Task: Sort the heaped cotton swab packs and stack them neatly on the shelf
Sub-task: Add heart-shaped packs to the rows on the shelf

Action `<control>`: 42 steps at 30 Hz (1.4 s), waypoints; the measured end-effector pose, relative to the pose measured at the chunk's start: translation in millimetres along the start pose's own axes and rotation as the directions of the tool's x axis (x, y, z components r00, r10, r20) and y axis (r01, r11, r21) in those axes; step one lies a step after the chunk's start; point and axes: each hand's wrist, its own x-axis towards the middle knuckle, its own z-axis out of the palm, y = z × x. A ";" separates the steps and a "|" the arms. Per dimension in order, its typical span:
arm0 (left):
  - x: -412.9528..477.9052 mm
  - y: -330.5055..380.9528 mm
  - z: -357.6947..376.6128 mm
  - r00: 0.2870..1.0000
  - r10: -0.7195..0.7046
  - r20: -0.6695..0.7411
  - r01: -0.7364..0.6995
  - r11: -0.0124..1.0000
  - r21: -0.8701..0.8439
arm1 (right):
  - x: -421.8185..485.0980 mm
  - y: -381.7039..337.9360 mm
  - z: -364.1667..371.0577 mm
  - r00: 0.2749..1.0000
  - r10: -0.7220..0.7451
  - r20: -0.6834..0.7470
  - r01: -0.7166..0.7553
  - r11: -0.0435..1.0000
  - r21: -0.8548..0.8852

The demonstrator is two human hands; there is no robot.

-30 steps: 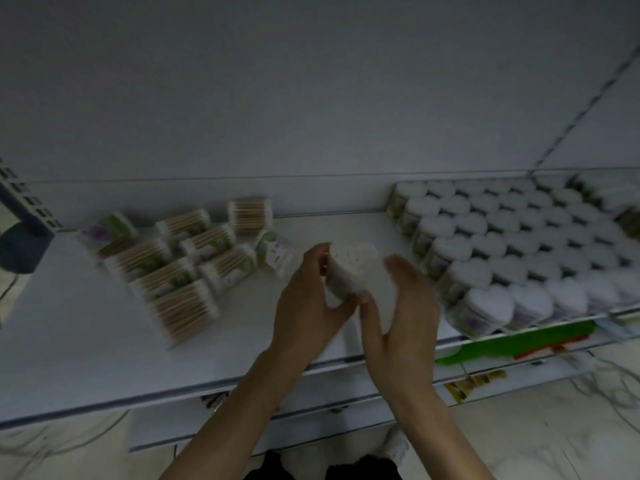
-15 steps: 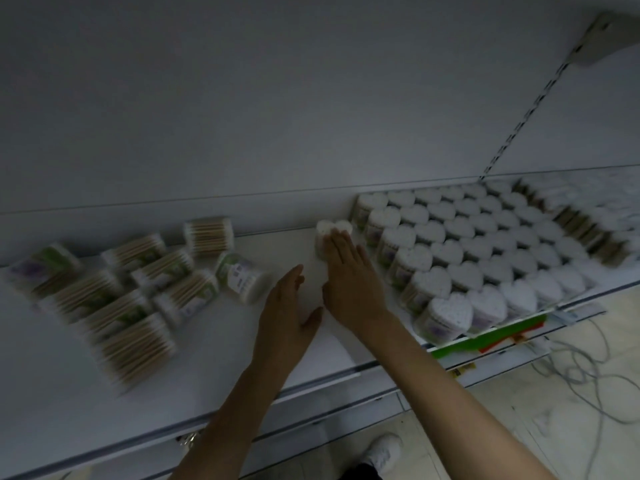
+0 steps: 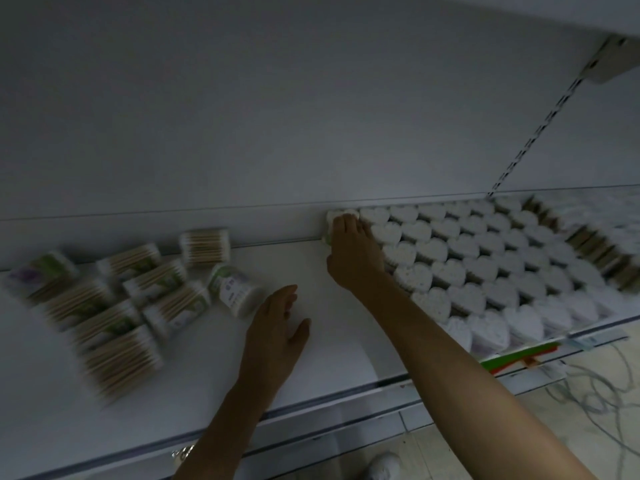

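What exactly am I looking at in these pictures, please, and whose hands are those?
There is no machine here. These are a person's two bare hands, filmed by one wide-angle camera worn on their head and looking forward and down. Every picture is that same view.

The person is tidying a white shop shelf. On its left lies a loose heap of swab packs, most of them tipped on their sides. On its right, heart-shaped packs stand in neat rows.

The right hand rests its fingers on the end pack, at the back of the shelf, at the left end of those rows. The left hand is open over the bare shelf and holds nothing.
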 end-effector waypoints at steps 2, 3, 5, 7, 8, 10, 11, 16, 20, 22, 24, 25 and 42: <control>0.5 3.9 -0.5 1.000 0.005 -0.026 -0.005 1.000 -0.008 | -2.8 -0.1 -1.0 1.000 0.004 -0.001 -0.004 1.000 0.021; 0.0 7.0 -2.0 0.999 -0.003 -0.053 0.001 0.999 -0.050 | -5.7 -1.9 -1.8 1.000 -0.003 -0.007 0.003 0.999 0.033; -4.2 15.4 -9.3 0.987 -0.069 -0.144 0.040 0.981 -0.192 | -15.0 -13.2 -3.1 0.993 -0.089 -0.076 0.095 0.992 0.079; -13.5 21.0 -22.5 0.950 -0.165 -0.266 0.076 0.945 -0.317 | -27.7 -36.3 -2.7 0.952 -0.188 -0.240 0.247 0.938 0.245; -19.1 23.2 -30.2 0.926 -0.198 -0.320 0.077 0.932 -0.354 | -34.3 -50.7 0.0 0.934 -0.192 -0.301 0.298 0.884 0.361; -29.9 22.2 -45.2 0.886 -0.209 -0.414 0.054 0.933 -0.357 | -47.7 -82.1 7.8 0.945 -0.218 -0.245 0.319 0.782 0.535; -34.5 20.4 -52.7 0.871 -0.199 -0.449 0.041 0.941 -0.337 | -53.0 -94.8 14.2 0.958 -0.229 -0.172 0.286 0.757 0.587; -51.3 1.9 -77.5 0.863 -0.142 -0.484 0.042 0.976 -0.212 | -70.7 -117.8 48.5 0.980 -0.185 -0.078 0.192 0.747 0.636; -54.4 -12.3 -73.3 0.965 -0.028 -0.259 0.022 0.999 -0.028 | -88.1 -104.0 25.1 0.997 -0.040 0.062 -0.026 0.606 0.795; -47.2 -7.8 -63.3 0.994 -0.015 -0.109 0.010 0.999 -0.048 | -98.8 -97.2 9.2 0.992 0.043 0.115 -0.121 0.504 0.855; -35.2 -0.3 -53.8 0.996 0.029 -0.079 -0.031 0.999 -0.017 | -108.1 -90.9 -3.7 0.994 0.071 0.086 -0.111 0.592 0.798; -29.3 3.4 -51.1 0.995 0.063 -0.078 -0.060 0.998 0.031 | -111.2 -86.6 -7.2 0.996 0.077 0.046 -0.085 0.655 0.750; 19.6 27.6 4.7 0.949 -0.048 0.312 0.053 0.999 -0.008 | -139.2 -34.4 12.8 0.851 -0.075 -0.520 0.153 0.982 0.110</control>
